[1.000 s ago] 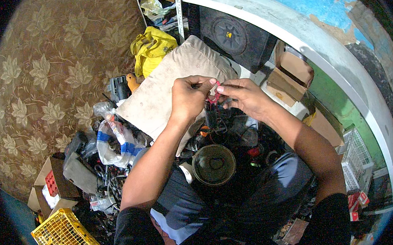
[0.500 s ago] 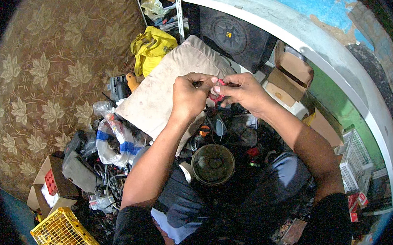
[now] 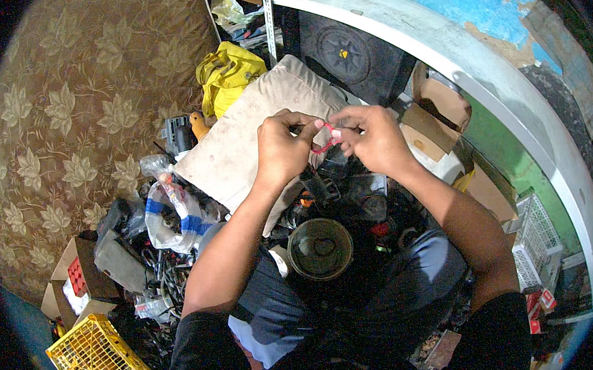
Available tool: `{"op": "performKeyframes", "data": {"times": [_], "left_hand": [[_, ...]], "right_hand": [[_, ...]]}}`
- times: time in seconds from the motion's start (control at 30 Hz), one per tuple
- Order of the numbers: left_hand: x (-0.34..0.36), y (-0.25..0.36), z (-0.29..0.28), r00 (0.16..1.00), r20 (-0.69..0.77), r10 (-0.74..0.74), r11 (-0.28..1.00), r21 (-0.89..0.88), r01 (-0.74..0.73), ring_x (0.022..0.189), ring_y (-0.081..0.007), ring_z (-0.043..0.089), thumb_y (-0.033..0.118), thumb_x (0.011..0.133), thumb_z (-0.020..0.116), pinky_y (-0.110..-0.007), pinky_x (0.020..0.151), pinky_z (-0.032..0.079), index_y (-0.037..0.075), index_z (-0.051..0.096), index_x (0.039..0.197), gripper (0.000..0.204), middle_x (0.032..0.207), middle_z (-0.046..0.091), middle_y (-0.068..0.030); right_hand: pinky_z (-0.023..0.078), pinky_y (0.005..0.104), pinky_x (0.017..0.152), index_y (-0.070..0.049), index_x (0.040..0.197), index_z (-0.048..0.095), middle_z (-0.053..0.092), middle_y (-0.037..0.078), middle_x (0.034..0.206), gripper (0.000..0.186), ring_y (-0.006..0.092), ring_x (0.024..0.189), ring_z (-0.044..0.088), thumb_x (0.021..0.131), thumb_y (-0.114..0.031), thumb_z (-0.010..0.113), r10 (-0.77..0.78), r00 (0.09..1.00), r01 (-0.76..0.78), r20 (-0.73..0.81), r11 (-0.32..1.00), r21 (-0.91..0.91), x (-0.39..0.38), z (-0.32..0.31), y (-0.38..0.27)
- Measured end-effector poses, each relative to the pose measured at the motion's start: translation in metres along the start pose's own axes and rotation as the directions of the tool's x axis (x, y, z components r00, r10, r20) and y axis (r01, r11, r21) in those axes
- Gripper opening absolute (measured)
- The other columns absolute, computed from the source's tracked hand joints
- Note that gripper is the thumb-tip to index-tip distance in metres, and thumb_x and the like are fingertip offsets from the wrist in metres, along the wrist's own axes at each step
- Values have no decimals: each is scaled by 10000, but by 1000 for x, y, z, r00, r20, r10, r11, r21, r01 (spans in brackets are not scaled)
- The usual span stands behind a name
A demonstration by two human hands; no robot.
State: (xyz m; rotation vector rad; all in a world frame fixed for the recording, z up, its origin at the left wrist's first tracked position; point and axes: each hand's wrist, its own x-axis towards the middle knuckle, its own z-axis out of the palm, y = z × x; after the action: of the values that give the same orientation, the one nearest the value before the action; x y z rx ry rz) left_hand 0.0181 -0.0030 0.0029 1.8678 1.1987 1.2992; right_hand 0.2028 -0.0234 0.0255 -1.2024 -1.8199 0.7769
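Observation:
A thin red string-like item (image 3: 320, 149) stretches between my two hands, over a beige cushion (image 3: 226, 155). My left hand (image 3: 284, 144) is pinched on it, thumb and forefinger at its upper end. My right hand (image 3: 376, 141) has bent fingers closed at the other side of it, the fingertips partly blurred. Below them, a dark, narrow object (image 3: 318, 183) hangs or lies among the clutter; I cannot tell whether it joins the red item. A round container (image 3: 321, 266) stands between my legs, under my hands.
A floral brown mattress (image 3: 73, 132) stands at left, near a yellow crate (image 3: 75, 362), an open box (image 3: 64, 297) and tangled cables. A yellow bag (image 3: 230, 76), speaker box (image 3: 364, 77), cardboard boxes (image 3: 430, 124), white mesh basket (image 3: 534, 237) and long curved white panel (image 3: 572, 200) surround me.
My right hand has risen slightly and its fingers have shifted on the red item, which now shows more spread out between my hands. My left hand has barely moved.

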Motion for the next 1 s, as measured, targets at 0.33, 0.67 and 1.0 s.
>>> {"op": "performKeyframes", "data": {"times": [0.33, 0.67, 1.0], "left_hand": [[4, 5, -28, 811, 574, -109, 816, -414, 403, 744, -124, 614, 160, 925, 659, -265, 718, 501, 1, 667, 993, 173, 827, 647, -28], [6, -17, -45, 916, 387, -107, 979, 200, 30, 720, -145, 663, 160, 880, 685, -304, 662, 515, 19, 748, 925, 160, 808, 729, -94], [10, -11, -53, 999, 46, -26, 984, 176, 18, 642, -164, 668, 188, 825, 748, -306, 630, 512, 54, 769, 914, 162, 765, 727, -122]], "right_hand": [[402, 212, 521, -56, 1031, 562, 448, -38, 665, 123, 80, 558, 464, 914, -69, 599, 221, 928, -367, 301, 389, 845, -2, -35, -1], [433, 257, 570, -26, 981, 695, 683, 45, 776, 152, 108, 618, 580, 873, -133, 695, -106, 989, 99, -100, 993, -65, -12, -107, 46], [498, 344, 720, 17, 879, 717, 707, 156, 822, 243, 244, 738, 672, 870, -226, 706, -56, 995, 2, -84, 844, -536, -20, -116, 34]]}}
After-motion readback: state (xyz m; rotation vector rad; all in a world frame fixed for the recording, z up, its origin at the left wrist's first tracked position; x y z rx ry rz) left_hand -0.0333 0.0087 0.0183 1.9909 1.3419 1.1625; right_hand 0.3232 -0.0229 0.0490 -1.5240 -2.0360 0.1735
